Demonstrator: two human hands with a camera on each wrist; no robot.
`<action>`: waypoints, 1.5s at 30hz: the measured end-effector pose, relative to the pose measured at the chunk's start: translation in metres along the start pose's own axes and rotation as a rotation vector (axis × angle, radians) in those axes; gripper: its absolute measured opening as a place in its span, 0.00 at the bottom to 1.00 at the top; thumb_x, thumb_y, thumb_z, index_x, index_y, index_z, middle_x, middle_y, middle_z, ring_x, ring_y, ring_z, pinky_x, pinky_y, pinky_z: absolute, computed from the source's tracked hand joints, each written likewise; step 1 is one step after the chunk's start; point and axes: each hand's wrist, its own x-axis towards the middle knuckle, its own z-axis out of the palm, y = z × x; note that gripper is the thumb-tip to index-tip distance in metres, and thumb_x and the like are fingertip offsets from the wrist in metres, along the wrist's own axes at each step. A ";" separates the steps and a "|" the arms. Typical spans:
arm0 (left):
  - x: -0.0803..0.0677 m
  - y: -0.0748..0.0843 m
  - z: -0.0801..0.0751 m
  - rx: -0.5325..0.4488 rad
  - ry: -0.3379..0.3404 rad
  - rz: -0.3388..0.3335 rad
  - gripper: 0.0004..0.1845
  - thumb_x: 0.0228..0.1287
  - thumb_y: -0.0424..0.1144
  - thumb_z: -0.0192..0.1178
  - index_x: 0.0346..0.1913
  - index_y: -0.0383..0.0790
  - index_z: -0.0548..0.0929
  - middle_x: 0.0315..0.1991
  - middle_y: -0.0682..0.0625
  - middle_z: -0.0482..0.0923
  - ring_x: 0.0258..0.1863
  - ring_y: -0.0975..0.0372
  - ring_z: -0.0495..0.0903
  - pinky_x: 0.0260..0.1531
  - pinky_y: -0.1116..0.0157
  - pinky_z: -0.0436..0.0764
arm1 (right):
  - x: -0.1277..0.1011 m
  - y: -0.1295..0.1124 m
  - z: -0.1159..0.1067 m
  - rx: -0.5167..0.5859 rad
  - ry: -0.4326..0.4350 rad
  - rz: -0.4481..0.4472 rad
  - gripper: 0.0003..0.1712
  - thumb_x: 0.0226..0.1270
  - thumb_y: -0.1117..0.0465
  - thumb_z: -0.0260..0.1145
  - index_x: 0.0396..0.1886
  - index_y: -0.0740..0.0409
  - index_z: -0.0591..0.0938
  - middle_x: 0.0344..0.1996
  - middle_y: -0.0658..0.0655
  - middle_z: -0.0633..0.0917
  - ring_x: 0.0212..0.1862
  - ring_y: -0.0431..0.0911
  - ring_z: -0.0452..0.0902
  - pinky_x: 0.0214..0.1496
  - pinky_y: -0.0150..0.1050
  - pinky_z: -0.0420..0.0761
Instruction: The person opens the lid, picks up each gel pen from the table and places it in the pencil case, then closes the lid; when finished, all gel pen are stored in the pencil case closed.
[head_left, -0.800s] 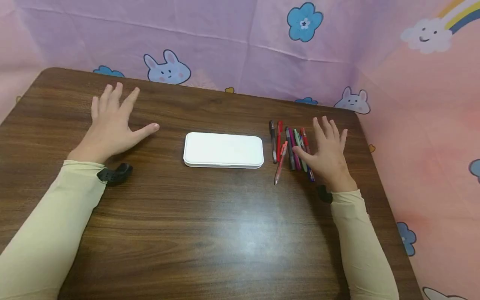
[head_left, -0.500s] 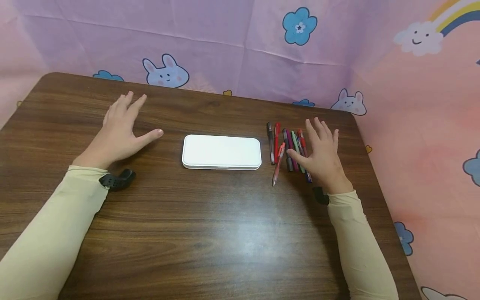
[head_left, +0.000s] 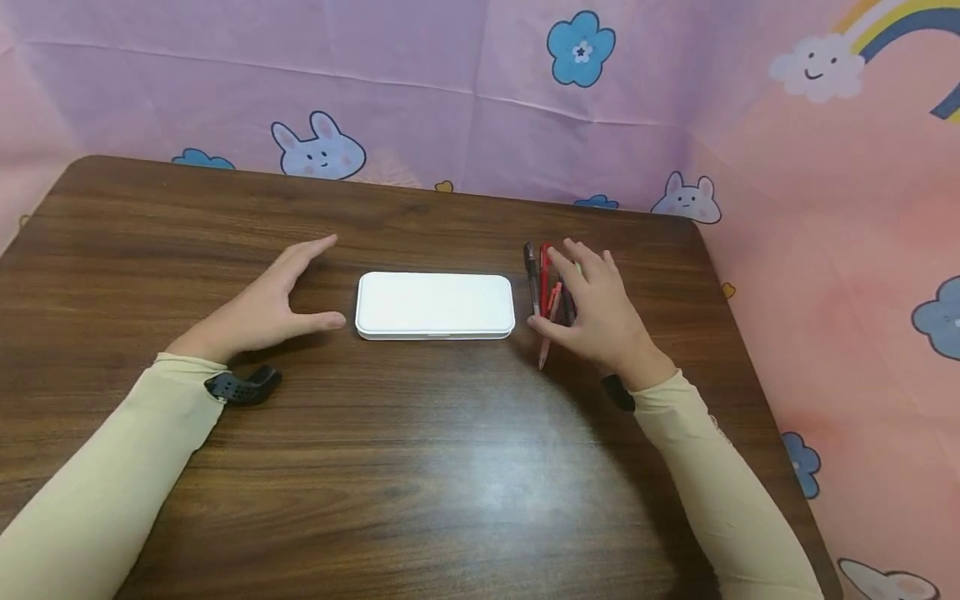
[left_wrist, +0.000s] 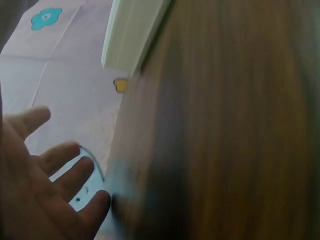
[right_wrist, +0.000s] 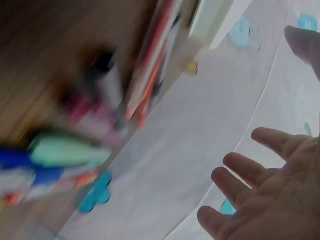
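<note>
A white pencil case (head_left: 435, 305), its lid closed, lies flat in the middle of the table. My left hand (head_left: 258, 312) is just left of it, thumb and fingers spread apart, holding nothing. To the case's right, my right hand (head_left: 600, 317) hovers over a group of pens with its fingers spread and nothing held. A black pen (head_left: 532, 275) and a red pen (head_left: 544, 279) show beside that hand. Most other pens are hidden behind it in the head view. In the right wrist view a mint green pen (right_wrist: 65, 151) appears blurred among several others.
The brown wooden table (head_left: 375, 467) has its back edge against a lilac patterned cloth (head_left: 420, 83). A pink cloth (head_left: 847, 292) hangs along the right side. A black strap (head_left: 243, 386) is on the left wrist.
Both hands have moved inward toward the pencil case. The left hand has come right and nearer; the right hand has shifted left, covering more pens. The case stays in place.
</note>
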 end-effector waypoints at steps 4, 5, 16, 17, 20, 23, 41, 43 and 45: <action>0.005 0.004 0.012 -0.054 -0.034 0.011 0.59 0.59 0.51 0.77 0.84 0.61 0.47 0.82 0.47 0.50 0.81 0.47 0.49 0.73 0.34 0.54 | 0.010 -0.021 0.008 -0.004 -0.042 -0.116 0.54 0.60 0.40 0.76 0.79 0.59 0.65 0.76 0.67 0.65 0.78 0.61 0.57 0.81 0.62 0.50; 0.007 0.004 0.015 -0.060 -0.038 0.021 0.59 0.58 0.50 0.78 0.84 0.59 0.48 0.82 0.46 0.52 0.81 0.47 0.50 0.74 0.34 0.53 | 0.013 -0.025 0.010 -0.003 -0.053 -0.143 0.54 0.60 0.41 0.77 0.79 0.59 0.66 0.76 0.68 0.66 0.78 0.61 0.58 0.81 0.61 0.51; 0.021 0.003 0.039 0.098 -0.074 0.118 0.61 0.50 0.59 0.80 0.83 0.50 0.55 0.79 0.42 0.60 0.79 0.46 0.54 0.79 0.45 0.35 | 0.038 -0.052 0.029 -0.052 -0.218 -0.258 0.42 0.64 0.44 0.75 0.72 0.54 0.71 0.73 0.64 0.69 0.75 0.60 0.64 0.78 0.55 0.64; 0.021 0.003 0.040 0.105 -0.070 0.122 0.60 0.50 0.59 0.80 0.82 0.50 0.56 0.78 0.42 0.61 0.79 0.46 0.55 0.79 0.44 0.36 | 0.039 -0.053 0.030 -0.065 -0.228 -0.268 0.40 0.64 0.45 0.75 0.71 0.54 0.72 0.73 0.64 0.70 0.75 0.60 0.64 0.77 0.55 0.65; 0.025 0.004 0.043 0.128 -0.047 0.142 0.59 0.49 0.60 0.81 0.81 0.49 0.59 0.76 0.43 0.64 0.77 0.47 0.58 0.79 0.42 0.38 | 0.043 -0.053 0.030 -0.093 -0.268 -0.286 0.35 0.65 0.48 0.74 0.69 0.52 0.74 0.73 0.64 0.69 0.76 0.60 0.63 0.77 0.55 0.66; 0.029 0.005 0.047 0.147 -0.027 0.168 0.58 0.48 0.60 0.81 0.80 0.49 0.62 0.75 0.45 0.66 0.75 0.48 0.61 0.78 0.41 0.40 | 0.046 -0.054 0.028 -0.114 -0.310 -0.286 0.33 0.65 0.52 0.75 0.67 0.52 0.75 0.74 0.64 0.68 0.76 0.60 0.62 0.77 0.55 0.66; 0.031 0.007 0.037 0.154 -0.040 0.188 0.53 0.53 0.54 0.80 0.79 0.45 0.64 0.76 0.44 0.67 0.76 0.48 0.62 0.79 0.43 0.39 | 0.071 -0.062 0.015 -0.182 -0.441 -0.366 0.37 0.61 0.51 0.77 0.71 0.47 0.78 0.65 0.65 0.78 0.56 0.56 0.81 0.49 0.48 0.87; 0.031 0.007 0.036 0.152 -0.046 0.188 0.53 0.54 0.53 0.80 0.79 0.45 0.63 0.76 0.43 0.66 0.76 0.48 0.61 0.79 0.42 0.39 | 0.074 -0.064 0.014 -0.176 -0.453 -0.366 0.37 0.61 0.52 0.77 0.71 0.47 0.78 0.65 0.65 0.77 0.55 0.56 0.82 0.50 0.48 0.87; 0.031 0.006 0.035 0.149 -0.052 0.187 0.53 0.54 0.53 0.80 0.79 0.44 0.63 0.76 0.43 0.66 0.77 0.47 0.61 0.79 0.42 0.38 | 0.076 -0.065 0.013 -0.173 -0.471 -0.363 0.38 0.62 0.52 0.77 0.72 0.48 0.77 0.65 0.66 0.77 0.55 0.56 0.82 0.51 0.48 0.87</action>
